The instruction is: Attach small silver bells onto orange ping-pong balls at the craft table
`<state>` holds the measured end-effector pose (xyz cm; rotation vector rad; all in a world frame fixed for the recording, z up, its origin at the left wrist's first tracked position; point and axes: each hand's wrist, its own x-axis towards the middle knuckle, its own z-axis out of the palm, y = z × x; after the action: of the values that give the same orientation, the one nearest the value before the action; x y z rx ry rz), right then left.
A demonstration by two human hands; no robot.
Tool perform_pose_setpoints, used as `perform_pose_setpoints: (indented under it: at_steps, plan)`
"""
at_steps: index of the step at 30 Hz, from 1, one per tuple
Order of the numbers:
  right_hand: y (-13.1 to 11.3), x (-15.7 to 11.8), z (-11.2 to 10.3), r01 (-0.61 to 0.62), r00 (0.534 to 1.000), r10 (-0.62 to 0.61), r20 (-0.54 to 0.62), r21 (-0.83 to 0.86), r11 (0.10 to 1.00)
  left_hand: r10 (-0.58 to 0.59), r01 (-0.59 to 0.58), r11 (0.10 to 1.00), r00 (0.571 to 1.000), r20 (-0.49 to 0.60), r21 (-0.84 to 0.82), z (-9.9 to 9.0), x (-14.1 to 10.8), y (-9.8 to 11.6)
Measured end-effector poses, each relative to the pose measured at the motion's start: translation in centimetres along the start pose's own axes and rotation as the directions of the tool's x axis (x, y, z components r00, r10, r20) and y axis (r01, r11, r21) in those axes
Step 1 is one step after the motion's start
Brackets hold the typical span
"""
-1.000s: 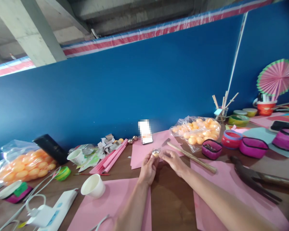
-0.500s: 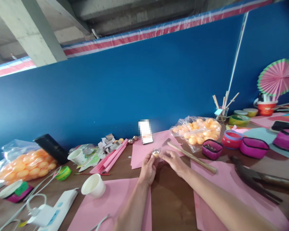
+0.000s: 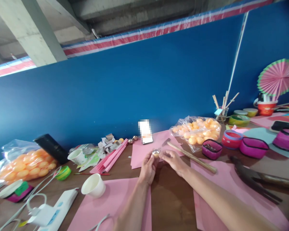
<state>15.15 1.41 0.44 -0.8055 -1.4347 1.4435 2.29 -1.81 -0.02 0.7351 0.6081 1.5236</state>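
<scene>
Between my two hands is a small orange ball (image 3: 155, 153) whose upper side is covered in shiny silver. My left hand (image 3: 148, 169) grips it from the left with thumb and fingers. At the ball's right side is my right hand (image 3: 174, 161), its thumb and forefinger pinched together against or very close to it; whether a small piece sits in that pinch is hidden. Just beyond lies a hammer with a wooden handle (image 3: 195, 158), on pink paper (image 3: 138, 157). To the right, a small purple container (image 3: 212, 150) holds little dark metallic pieces.
A phone (image 3: 147, 140) leans near the blue partition (image 3: 135, 89), beside silver balls (image 3: 133, 140). Bags of orange balls (image 3: 199, 131) stand left and right. A claw hammer (image 3: 255, 175) lies at right. A white paper cup (image 3: 93, 186) and power strip (image 3: 62, 205) are at left.
</scene>
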Motion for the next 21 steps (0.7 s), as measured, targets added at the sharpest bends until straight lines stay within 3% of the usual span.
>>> perform_pose_setpoints:
  at_steps: [13, 21]
  plan:
    - [0.37, 0.06, -0.07, 0.001, 1.0, -0.001, 0.021, -0.002, 1.0, 0.062, -0.057, 0.986, 0.998, -0.029, 0.157, 0.09, 0.02, -0.4]
    - [0.6, 0.07, -0.07, 0.012, 0.998, -0.017, 0.059, 0.091, 0.996, 0.079, -0.066, 0.969, 0.996, -0.044, 0.236, -0.19, 0.13, -0.65]
